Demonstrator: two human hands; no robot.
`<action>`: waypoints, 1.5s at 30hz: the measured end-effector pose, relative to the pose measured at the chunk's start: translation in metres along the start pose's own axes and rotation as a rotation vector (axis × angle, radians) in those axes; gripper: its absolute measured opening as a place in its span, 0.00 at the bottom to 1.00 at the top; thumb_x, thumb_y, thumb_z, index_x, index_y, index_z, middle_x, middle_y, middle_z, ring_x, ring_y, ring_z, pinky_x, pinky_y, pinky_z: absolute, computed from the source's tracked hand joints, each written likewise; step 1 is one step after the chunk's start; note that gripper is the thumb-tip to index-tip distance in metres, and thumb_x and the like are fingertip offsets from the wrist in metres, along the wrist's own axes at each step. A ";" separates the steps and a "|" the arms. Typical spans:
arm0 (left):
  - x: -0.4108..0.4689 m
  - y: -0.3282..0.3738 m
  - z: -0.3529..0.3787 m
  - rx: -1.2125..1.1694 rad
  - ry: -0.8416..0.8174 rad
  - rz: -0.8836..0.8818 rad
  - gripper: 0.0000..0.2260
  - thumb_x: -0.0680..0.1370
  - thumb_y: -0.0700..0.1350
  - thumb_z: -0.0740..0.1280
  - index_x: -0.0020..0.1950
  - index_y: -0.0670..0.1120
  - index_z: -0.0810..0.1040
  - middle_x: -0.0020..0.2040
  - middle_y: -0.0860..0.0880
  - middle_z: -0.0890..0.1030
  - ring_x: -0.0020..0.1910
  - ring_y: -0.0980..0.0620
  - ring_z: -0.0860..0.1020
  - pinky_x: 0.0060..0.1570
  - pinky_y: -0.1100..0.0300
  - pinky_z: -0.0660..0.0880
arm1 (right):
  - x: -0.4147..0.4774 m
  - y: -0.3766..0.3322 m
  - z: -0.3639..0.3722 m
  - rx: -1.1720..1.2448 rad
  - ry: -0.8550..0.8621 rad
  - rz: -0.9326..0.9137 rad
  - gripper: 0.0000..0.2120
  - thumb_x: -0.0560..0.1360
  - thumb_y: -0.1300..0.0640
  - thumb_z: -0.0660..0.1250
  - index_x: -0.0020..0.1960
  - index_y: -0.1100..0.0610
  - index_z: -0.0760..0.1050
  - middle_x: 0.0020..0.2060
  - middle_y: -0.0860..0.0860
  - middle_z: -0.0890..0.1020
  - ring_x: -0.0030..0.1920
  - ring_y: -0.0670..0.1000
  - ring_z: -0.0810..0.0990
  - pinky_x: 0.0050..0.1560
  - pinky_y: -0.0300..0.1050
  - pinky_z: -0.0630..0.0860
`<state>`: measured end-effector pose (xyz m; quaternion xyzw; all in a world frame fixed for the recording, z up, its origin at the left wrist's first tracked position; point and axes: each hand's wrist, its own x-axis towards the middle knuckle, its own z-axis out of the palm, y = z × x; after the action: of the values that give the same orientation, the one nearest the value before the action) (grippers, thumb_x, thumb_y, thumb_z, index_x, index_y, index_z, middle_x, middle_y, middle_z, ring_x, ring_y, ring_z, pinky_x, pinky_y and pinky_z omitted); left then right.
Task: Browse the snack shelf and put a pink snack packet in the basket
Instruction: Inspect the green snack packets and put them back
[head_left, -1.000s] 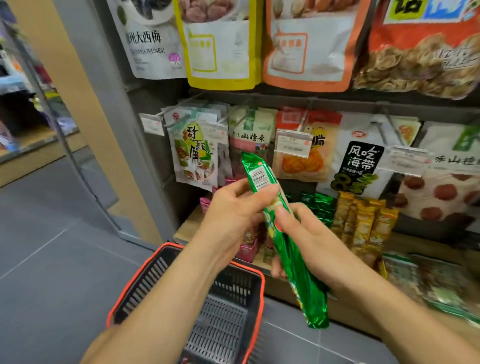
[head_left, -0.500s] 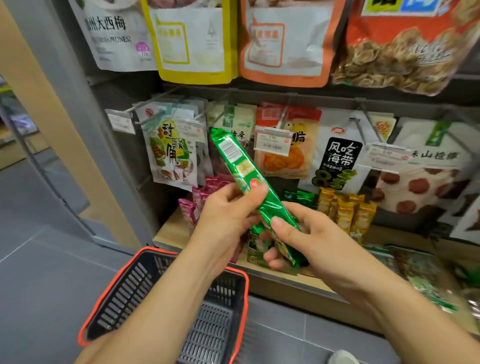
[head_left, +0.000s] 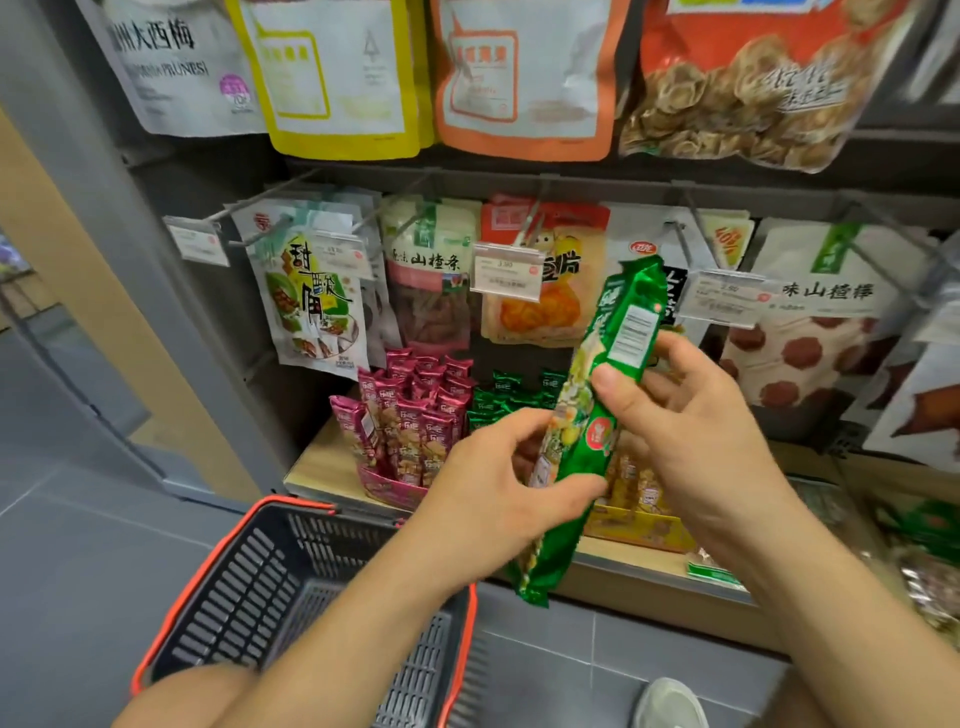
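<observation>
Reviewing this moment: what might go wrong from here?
1. The left hand and right hand both hold the green packet; it, not a pink one, may land in the basket.
2. The pink packets stand crowded in their box; pulling one may topple neighbours.

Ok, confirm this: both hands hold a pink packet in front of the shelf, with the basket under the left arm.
Wrong colour. In the head view the packet held by the left hand and right hand is green, not pink; the pink packets stand on the shelf. The basket is under the left arm.
</observation>
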<state>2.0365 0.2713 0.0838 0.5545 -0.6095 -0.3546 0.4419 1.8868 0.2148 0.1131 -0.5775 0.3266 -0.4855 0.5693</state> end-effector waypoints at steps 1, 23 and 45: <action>0.000 0.000 0.002 -0.013 -0.014 -0.011 0.15 0.66 0.55 0.74 0.52 0.54 0.80 0.41 0.59 0.83 0.38 0.62 0.79 0.40 0.67 0.73 | 0.000 -0.002 -0.004 0.027 0.036 -0.028 0.21 0.66 0.52 0.71 0.58 0.52 0.75 0.49 0.49 0.86 0.49 0.49 0.85 0.44 0.41 0.81; 0.009 -0.013 -0.041 -0.124 0.026 -0.149 0.26 0.53 0.52 0.83 0.50 0.63 0.83 0.47 0.53 0.86 0.41 0.58 0.82 0.37 0.63 0.78 | -0.001 -0.014 -0.068 0.247 0.190 0.168 0.12 0.71 0.54 0.69 0.51 0.59 0.78 0.42 0.54 0.86 0.40 0.50 0.85 0.36 0.41 0.80; 0.004 -0.020 -0.023 0.109 0.226 -0.066 0.13 0.76 0.40 0.70 0.45 0.60 0.85 0.36 0.44 0.84 0.24 0.51 0.73 0.28 0.62 0.69 | -0.013 -0.010 -0.097 0.026 0.151 0.180 0.10 0.70 0.66 0.71 0.41 0.51 0.77 0.46 0.59 0.83 0.46 0.58 0.86 0.38 0.48 0.83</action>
<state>2.0652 0.2656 0.0738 0.6339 -0.5557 -0.2706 0.4649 1.7909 0.1955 0.1091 -0.4999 0.4128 -0.4788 0.5920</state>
